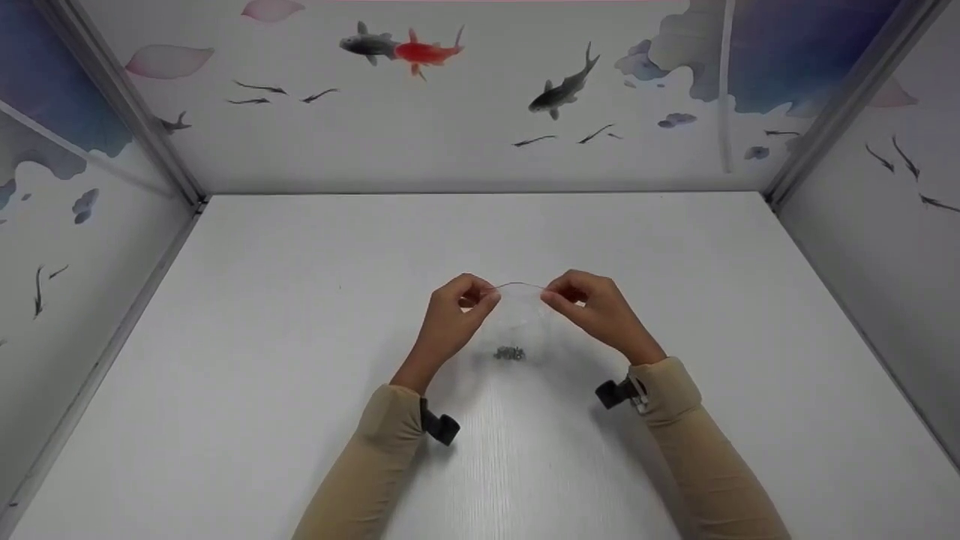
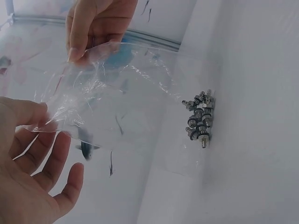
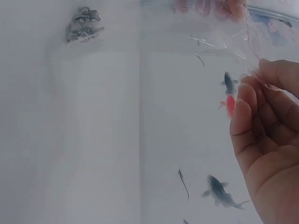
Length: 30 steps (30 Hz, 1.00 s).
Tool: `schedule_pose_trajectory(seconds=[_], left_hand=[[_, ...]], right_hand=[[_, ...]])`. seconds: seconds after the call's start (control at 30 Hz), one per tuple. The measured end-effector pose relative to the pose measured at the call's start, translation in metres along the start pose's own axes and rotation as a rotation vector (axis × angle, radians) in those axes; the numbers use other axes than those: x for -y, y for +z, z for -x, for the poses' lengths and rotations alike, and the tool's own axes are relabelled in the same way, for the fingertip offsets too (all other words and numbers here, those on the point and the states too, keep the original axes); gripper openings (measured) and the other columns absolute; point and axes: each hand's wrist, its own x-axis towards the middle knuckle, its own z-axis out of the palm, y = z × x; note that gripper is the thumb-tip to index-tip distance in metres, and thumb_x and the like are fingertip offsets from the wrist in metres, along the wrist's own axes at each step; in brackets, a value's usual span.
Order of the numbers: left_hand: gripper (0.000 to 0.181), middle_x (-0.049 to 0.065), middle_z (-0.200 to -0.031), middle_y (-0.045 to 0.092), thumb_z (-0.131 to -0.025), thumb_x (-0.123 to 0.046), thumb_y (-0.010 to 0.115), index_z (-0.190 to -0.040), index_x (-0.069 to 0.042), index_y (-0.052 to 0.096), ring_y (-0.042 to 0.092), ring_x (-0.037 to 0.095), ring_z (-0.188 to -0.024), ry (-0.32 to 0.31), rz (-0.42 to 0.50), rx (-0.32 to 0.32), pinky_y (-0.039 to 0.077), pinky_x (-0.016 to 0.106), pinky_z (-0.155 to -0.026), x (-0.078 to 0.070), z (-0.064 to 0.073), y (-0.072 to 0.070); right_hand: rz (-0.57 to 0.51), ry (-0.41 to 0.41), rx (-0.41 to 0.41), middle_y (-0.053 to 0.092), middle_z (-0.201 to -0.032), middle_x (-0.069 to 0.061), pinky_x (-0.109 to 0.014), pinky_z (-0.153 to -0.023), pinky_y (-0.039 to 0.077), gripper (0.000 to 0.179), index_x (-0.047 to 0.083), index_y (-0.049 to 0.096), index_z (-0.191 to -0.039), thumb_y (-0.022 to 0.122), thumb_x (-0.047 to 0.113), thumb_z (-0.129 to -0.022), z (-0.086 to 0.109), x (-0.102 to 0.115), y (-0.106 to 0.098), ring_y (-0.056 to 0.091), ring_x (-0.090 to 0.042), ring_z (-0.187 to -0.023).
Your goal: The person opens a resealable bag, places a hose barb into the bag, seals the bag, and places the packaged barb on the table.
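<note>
A clear plastic zip bag (image 2: 140, 93) hangs between the two hands, its reddish top strip arched in the head view. The left hand (image 1: 459, 311) pinches one top corner between thumb and forefinger, its other fingers loosely bent. At the opposite corner the right hand (image 1: 592, 307) pinches the bag's edge in the same way. Several small metal fittings with dark rings (image 2: 201, 119) lie clustered at the bottom of the bag, low near the tabletop. In the right wrist view the same fittings (image 3: 84, 23) appear at the upper left.
Underneath is a white table (image 1: 262, 420), bounded by a back wall (image 1: 450, 135) printed with fish and side panels in metal frames. Small black cameras are strapped at both wrists over tan sleeves (image 1: 367, 457).
</note>
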Motion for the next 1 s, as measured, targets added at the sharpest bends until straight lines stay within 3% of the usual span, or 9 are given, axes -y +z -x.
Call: schedule_pose_trajectory(seconds=[0.17, 0.4, 0.63, 0.87, 1.0], left_hand=[[0.013, 0.005, -0.090, 0.066, -0.093, -0.022, 0.065, -0.095, -0.010, 0.068, 0.061, 0.016, -0.085, 0.015, 0.022, -0.021, 0.050, 0.035, -0.083, -0.002, 0.000, -0.001], [0.011, 0.003, -0.087, 0.066, -0.092, -0.021, 0.066, -0.092, -0.011, 0.068, 0.060, 0.015, -0.084, 0.027, 0.005, -0.031, 0.048, 0.035, -0.084, -0.002, -0.001, -0.001], [0.012, 0.003, -0.087, 0.065, -0.093, -0.022, 0.065, -0.092, -0.011, 0.068, 0.059, 0.016, -0.084, 0.037, 0.007, -0.019, 0.048, 0.036, -0.084, -0.001, -0.002, -0.002], [0.011, 0.006, -0.090, 0.064, -0.094, -0.019, 0.061, -0.098, -0.009, 0.066, 0.057, 0.016, -0.084, 0.011, 0.013, 0.013, 0.048, 0.035, -0.081, -0.004, -0.002, 0.000], [0.013, 0.005, -0.094, 0.065, -0.094, -0.021, 0.062, -0.100, -0.009, 0.065, 0.058, 0.016, -0.086, 0.030, 0.012, 0.023, 0.048, 0.034, -0.083, -0.003, -0.002, 0.002]], right_hand=[[0.004, 0.008, -0.001, 0.067, -0.086, -0.012, -0.020, -0.066, 0.042, 0.008, -0.001, 0.068, -0.092, 0.065, 0.006, -0.090, -0.001, 0.012, 0.000, 0.050, -0.009, -0.070], [-0.004, -0.017, -0.018, 0.066, -0.083, -0.013, -0.021, -0.068, 0.044, 0.010, -0.004, 0.067, -0.090, 0.065, 0.005, -0.090, -0.001, 0.036, -0.004, 0.051, -0.008, -0.070], [-0.005, -0.041, -0.051, 0.066, -0.084, -0.012, -0.021, -0.068, 0.044, 0.007, -0.003, 0.067, -0.090, 0.065, 0.003, -0.090, 0.000, 0.036, -0.003, 0.050, -0.008, -0.071], [-0.014, -0.010, -0.025, 0.066, -0.086, -0.012, -0.020, -0.068, 0.043, 0.008, -0.003, 0.067, -0.093, 0.064, 0.004, -0.091, 0.000, 0.038, -0.002, 0.050, -0.006, -0.071], [-0.026, -0.040, -0.015, 0.066, -0.085, -0.012, -0.021, -0.066, 0.042, 0.006, -0.001, 0.068, -0.093, 0.064, 0.003, -0.091, -0.002, 0.039, -0.001, 0.048, -0.006, -0.070]])
